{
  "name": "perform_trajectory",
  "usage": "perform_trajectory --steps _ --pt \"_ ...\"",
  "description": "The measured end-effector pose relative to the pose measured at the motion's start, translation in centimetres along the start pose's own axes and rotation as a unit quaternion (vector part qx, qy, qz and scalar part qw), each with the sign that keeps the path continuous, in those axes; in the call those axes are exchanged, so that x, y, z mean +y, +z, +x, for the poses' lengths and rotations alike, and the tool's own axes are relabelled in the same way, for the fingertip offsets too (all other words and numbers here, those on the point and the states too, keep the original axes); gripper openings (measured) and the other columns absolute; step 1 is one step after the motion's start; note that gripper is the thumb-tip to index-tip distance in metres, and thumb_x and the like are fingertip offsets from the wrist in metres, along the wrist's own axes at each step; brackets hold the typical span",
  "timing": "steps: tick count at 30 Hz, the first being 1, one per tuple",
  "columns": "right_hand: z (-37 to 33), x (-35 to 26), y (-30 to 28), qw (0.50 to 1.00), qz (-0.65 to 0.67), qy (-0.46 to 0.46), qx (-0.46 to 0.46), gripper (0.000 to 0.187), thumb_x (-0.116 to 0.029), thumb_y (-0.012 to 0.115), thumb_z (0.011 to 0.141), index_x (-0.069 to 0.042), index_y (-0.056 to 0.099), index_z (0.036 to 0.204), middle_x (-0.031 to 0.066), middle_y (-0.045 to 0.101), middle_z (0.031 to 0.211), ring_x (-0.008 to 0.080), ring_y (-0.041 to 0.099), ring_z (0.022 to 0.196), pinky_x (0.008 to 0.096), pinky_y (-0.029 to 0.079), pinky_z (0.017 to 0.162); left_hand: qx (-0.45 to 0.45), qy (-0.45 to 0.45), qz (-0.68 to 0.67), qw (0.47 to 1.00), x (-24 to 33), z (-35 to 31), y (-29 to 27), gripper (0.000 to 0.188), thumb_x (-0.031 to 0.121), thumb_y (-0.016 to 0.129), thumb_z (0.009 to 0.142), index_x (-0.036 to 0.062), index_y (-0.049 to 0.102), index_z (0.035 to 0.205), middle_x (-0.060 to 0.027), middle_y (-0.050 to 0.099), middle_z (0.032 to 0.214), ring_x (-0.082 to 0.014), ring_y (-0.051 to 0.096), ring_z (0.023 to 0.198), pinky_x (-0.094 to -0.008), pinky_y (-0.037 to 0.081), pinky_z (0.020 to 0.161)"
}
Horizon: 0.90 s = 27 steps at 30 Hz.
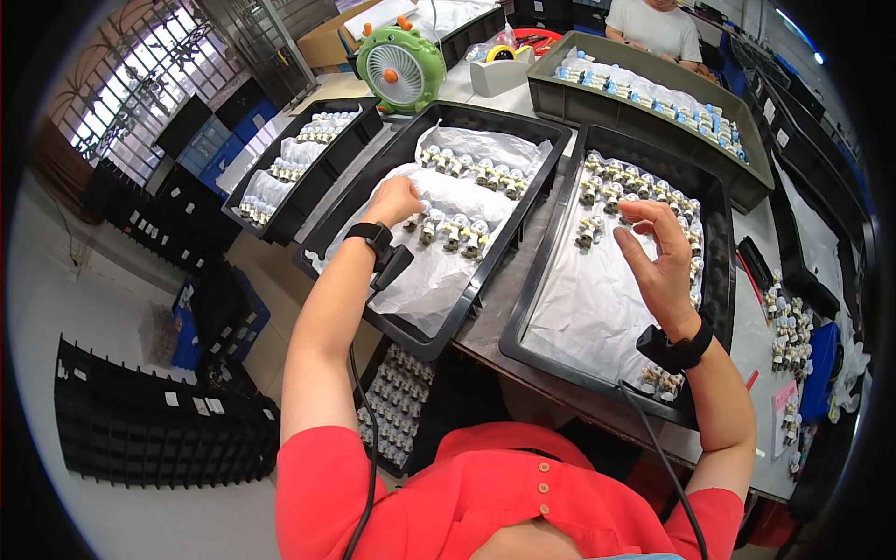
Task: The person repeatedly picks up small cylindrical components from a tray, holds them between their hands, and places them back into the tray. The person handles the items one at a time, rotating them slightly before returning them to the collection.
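Note:
My left hand (396,200) is over the middle black tray (439,346), its fingers pinched on a small white-and-dark figurine (412,222) at the left end of a short row. Part of that figurine is hidden by the fingers. More figurines (454,231) stand beside it on white paper, with another row (476,172) farther back. Above the right black tray (534,317), my right hand (661,257) is open, thumb and fingers curved apart. Close to its fingertips are a figurine (589,231) and a packed group of figurines (632,178) along the tray's far and right sides.
A narrower black tray (245,222) with figurines lies at far left. Behind are a green fan (401,67), a tape dispenser (501,73) and an olive crate (644,119) of blue-and-white pieces. Loose figurines (791,331) lie at right. A person (656,33) sits across the table.

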State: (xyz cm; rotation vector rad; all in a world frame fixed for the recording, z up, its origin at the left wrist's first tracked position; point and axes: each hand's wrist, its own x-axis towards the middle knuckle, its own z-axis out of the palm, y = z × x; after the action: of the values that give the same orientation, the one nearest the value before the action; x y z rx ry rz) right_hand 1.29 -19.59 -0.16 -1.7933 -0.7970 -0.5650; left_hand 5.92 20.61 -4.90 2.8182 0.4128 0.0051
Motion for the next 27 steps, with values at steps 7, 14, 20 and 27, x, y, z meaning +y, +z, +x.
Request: perform_trajectory --steps 7,14,20,27 --pt "0.0 -0.2 -0.1 1.0 -0.003 -0.006 0.002 0.024 -0.002 0.066 0.078 -0.005 0.064 0.102 0.0071 0.062 0.096 0.0172 0.06 0.086 0.0273 0.047 0.073 -0.165 -0.016 -0.002 0.986 3.0 -2.4 -0.5 0.029 0.016 0.075 0.067 -0.0044 0.061 0.082 -0.0126 0.065 0.071 -0.0187 0.066 0.053 -0.0274 0.053 0.05" --pt "0.2 -0.6 -0.3 1.0 -0.001 -0.008 0.006 0.022 -0.003 0.066 0.078 -0.005 0.064 0.1 0.0072 0.063 0.095 0.0168 0.06 0.084 0.0269 0.047 0.072 -0.147 -0.045 -0.048 0.987 2.3 -1.6 0.7 0.024 0.01 0.07 0.067 -0.0046 0.06 0.083 -0.0135 0.065 0.07 -0.0191 0.066 0.053 -0.0279 0.054 0.047" --pt "0.2 -0.6 -0.4 1.0 0.003 -0.01 0.005 0.021 -0.003 0.066 0.078 -0.005 0.065 0.099 0.007 0.063 0.093 0.0164 0.06 0.083 0.0267 0.047 0.072 -0.125 -0.044 -0.03 0.991 3.2 -2.2 0.5 0.023 0.009 0.068 0.067 -0.005 0.06 0.084 -0.0141 0.065 0.07 -0.0197 0.066 0.053 -0.0292 0.054 0.046" --pt "0.3 -0.8 -0.5 1.0 0.012 -0.01 0.002 0.02 -0.003 0.066 0.078 -0.004 0.065 0.098 0.0067 0.063 0.092 0.016 0.06 0.081 0.026 0.047 0.071 -0.053 -0.054 -0.018 0.997 2.6 -1.8 1.4 0.027 0.006 0.061 0.07 -0.0041 0.064 0.095 -0.0225 0.067 0.085 -0.0298 0.069 0.073 -0.0384 0.055 0.068"
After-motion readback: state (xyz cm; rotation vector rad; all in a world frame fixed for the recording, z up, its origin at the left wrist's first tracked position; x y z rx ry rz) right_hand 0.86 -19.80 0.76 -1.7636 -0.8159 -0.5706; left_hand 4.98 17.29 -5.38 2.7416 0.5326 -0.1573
